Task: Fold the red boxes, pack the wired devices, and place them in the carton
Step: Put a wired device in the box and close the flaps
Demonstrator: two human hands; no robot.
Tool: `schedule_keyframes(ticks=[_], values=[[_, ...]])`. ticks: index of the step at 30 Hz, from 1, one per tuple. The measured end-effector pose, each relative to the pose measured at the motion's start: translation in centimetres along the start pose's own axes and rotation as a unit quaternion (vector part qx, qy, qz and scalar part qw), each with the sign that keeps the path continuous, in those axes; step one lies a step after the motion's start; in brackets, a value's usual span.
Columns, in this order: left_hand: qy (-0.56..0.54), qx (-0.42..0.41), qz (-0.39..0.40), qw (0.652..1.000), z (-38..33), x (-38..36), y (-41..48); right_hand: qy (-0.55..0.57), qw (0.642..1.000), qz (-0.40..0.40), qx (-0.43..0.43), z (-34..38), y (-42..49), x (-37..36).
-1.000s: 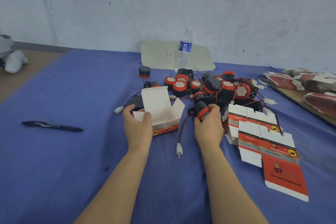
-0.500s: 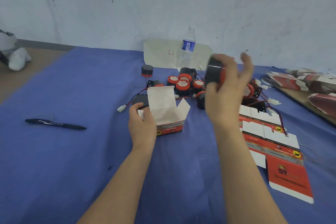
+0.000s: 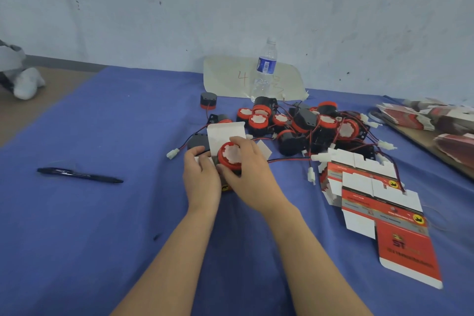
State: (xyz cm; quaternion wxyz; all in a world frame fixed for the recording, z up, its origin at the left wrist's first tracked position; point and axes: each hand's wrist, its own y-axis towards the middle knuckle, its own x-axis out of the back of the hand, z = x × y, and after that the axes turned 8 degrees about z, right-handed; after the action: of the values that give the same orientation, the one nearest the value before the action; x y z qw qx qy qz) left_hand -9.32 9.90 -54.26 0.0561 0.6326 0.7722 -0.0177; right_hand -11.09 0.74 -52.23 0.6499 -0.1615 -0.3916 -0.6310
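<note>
On the blue cloth (image 3: 102, 213) our left hand (image 3: 202, 177) gripped the small open red-and-white cardboard box (image 3: 223, 133), while our right hand (image 3: 247, 173) clasped a round red-and-black wired device (image 3: 230, 156) at its mouth, near the heap of loose devices (image 3: 307, 123).

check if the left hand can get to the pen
Probably yes: nothing lies on the cloth between the left hand and the pen off to its left, but it grips the box and must let go first.
</note>
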Motion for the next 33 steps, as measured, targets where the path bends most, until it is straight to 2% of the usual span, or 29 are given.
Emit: schedule_keyframes(ticks=[6,11,13,17,20,22,27,30,33], values=[[0.014,0.009,0.007,1.0,0.0,0.0,0.0,-0.075,0.997,0.029,-0.02,-0.6,0.0,0.8],[0.021,0.003,0.018,1.0,0.0,-0.1,-0.1,-0.034,0.998,0.038,-0.028,-0.6,-0.2,1.0],[0.015,0.004,0.014,1.0,0.1,-0.1,0.0,-0.051,0.997,0.05,-0.038,-0.4,-0.1,1.1],[0.015,-0.006,0.012,1.0,0.3,-0.1,0.2,-0.144,0.987,0.026,-0.064,0.5,-0.2,0.9],[0.006,-0.008,0.02,1.0,0.4,-0.1,0.1,-0.264,0.963,0.039,-0.043,1.0,-0.4,0.8],[-0.011,0.008,0.016,1.0,0.3,-0.1,0.0,-0.294,0.954,0.042,-0.048,1.3,-0.5,1.0],[-0.063,0.04,-0.002,0.997,0.6,-0.7,-0.8,-0.257,0.961,0.056,-0.09,1.5,-0.6,1.4],[-0.061,0.032,-0.002,0.998,0.9,-1.1,-1.0,-0.202,0.972,0.031,-0.117,1.3,-0.7,1.8],[-0.123,0.049,0.008,0.991,0.5,-1.1,-1.1,-0.16,0.979,0.01,-0.129,1.2,-0.9,1.9]])
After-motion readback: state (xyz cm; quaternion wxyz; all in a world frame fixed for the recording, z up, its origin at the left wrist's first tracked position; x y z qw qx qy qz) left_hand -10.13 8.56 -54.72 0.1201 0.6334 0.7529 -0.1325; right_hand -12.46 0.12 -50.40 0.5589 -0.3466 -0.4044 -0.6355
